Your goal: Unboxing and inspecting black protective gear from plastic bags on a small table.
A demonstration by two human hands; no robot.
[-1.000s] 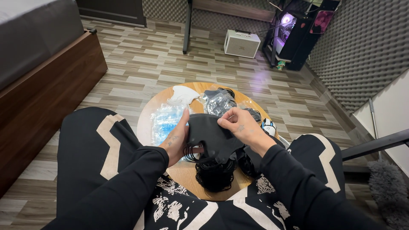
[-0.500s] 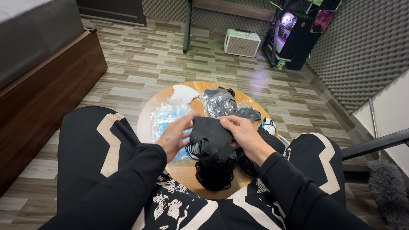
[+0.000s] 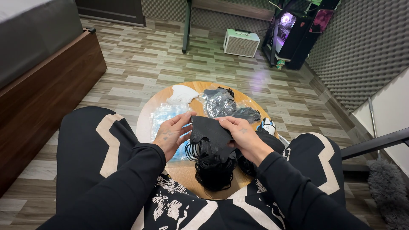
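Pinching one black mask (image 3: 207, 135) off the stack (image 3: 213, 170) over the round table (image 3: 147, 111), left hand (image 3: 170, 135) and right hand (image 3: 242, 137) both closed on its top edge, peeling slowly, keeping ear loops untangled.

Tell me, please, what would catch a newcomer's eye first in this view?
First, the two hands at the centre: the left hand and right hand hold a black face mask between them over a small round wooden table. Under it lies a dark heap of more black masks, with clear plastic wrappers to the left. At the far right of the room, a computer tower glows purple.
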